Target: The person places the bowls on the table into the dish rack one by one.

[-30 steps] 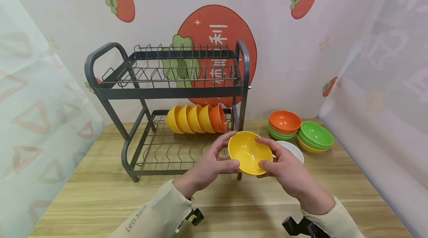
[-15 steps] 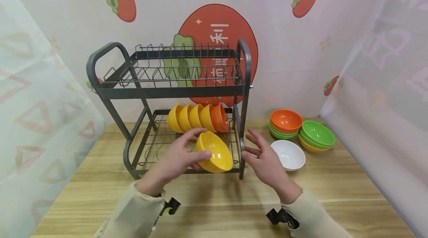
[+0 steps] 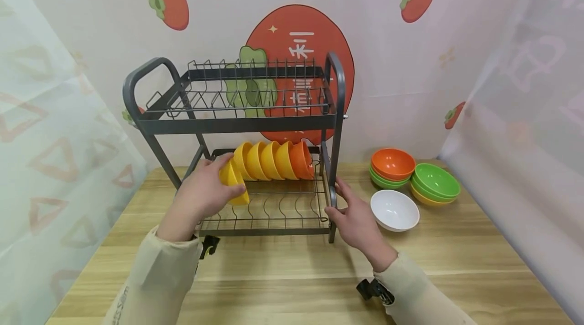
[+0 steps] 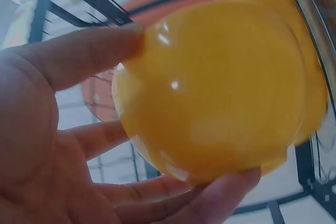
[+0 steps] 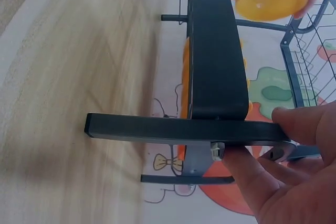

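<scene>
My left hand (image 3: pixel 201 190) pinches a yellow bowl (image 3: pixel 233 185), tipped on its side, inside the lower tier of a dark two-tier dish rack (image 3: pixel 242 124). The left wrist view shows its rounded outside (image 4: pixel 220 93) between thumb and fingers. Just right of it, several yellow bowls (image 3: pixel 269 161) stand on edge in a row, with orange at the right end (image 3: pixel 301 160). Whether the held bowl touches the row or the wires, I cannot tell. My right hand (image 3: pixel 358 221) grips the rack's right front leg (image 5: pixel 178 128), thumb on one side and fingers on the other.
A white bowl (image 3: pixel 394 211) sits on the wooden table right of my right hand. Behind it are stacks of bowls, one with an orange bowl (image 3: pixel 392 164) on top, the other topped by a green bowl (image 3: pixel 436 181). The upper wire tier (image 3: pixel 255 97) overhangs the lower one.
The yellow bowl, first in both hands, has passed to my left hand alone and moved left into the lower tier. My right hand let go of it and took hold of the rack leg.
</scene>
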A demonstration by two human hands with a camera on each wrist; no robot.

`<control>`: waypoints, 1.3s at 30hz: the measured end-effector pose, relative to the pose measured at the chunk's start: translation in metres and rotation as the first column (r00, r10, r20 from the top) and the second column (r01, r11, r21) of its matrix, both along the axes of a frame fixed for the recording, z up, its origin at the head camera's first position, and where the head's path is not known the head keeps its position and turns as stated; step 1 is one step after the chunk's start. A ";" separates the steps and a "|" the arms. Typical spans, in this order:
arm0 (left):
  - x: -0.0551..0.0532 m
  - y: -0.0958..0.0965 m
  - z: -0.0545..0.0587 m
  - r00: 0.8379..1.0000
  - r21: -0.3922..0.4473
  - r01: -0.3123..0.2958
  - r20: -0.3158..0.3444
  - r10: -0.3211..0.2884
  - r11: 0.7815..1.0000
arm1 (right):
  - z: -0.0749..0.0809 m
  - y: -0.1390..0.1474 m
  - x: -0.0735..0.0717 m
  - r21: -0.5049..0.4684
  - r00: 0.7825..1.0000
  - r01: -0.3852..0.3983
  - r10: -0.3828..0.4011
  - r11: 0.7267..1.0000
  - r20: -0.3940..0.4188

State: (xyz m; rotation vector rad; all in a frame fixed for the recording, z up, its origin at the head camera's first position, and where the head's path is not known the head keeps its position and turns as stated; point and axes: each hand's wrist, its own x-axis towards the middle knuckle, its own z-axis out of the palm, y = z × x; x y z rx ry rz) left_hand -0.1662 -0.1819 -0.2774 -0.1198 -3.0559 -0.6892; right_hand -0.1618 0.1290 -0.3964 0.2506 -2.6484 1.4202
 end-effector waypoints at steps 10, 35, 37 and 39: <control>-0.053 -0.018 -0.023 0.999 -0.002 -0.033 -0.023 0.033 0.999 | 0.000 0.001 0.000 0.014 1.000 -0.005 0.005 1.000 -0.018; -0.113 -0.026 -0.063 0.998 0.028 0.066 -0.017 -0.065 0.997 | -0.004 -0.003 0.001 0.015 0.999 0.011 -0.010 1.000 -0.037; -0.115 -0.027 -0.063 0.998 0.058 0.069 -0.012 -0.068 0.996 | -0.005 -0.002 0.001 0.018 0.999 0.012 -0.012 1.000 -0.043; -0.116 -0.027 -0.063 0.998 0.093 0.069 -0.001 -0.069 0.993 | -0.005 -0.002 0.001 0.013 0.999 0.013 -0.012 1.000 -0.043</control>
